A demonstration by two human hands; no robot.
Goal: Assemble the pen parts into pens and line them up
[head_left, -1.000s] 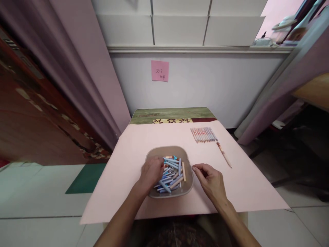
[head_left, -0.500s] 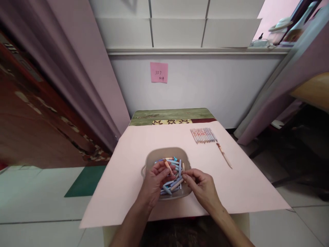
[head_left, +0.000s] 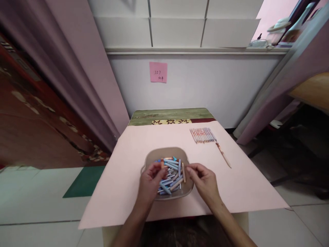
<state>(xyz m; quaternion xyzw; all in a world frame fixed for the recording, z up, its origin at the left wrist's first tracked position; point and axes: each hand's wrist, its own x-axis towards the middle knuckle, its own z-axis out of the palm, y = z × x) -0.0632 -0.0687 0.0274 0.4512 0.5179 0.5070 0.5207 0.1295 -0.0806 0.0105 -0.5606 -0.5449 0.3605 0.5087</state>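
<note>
A grey-beige plastic basin [head_left: 154, 154] holds a jumble of pen parts, mostly blue and lilac barrels [head_left: 172, 165], with a cream one [head_left: 183, 172] leaning at the right. Over its left side, my left hand [head_left: 150, 181] is closed on a short orange-brown pen part [head_left: 162, 163], partly covered by the fingers. My right hand [head_left: 205, 181] is at the basin's right rim, thumb and fingertips pinched together. Whatever lies in that pinch, if anything, is too small to make out.
A row of pens [head_left: 203, 135] lies side by side at the back right of the pink-covered table [head_left: 123, 178]. One single cream-and-brown pen [head_left: 223, 155] lies diagonally nearby. A pink note [head_left: 158, 72] is stuck to the wall behind.
My hands have moved apart: the left slightly left with the orange-brown pen part, the right slightly right toward the rim. More of the basin's contents shows between them.
</note>
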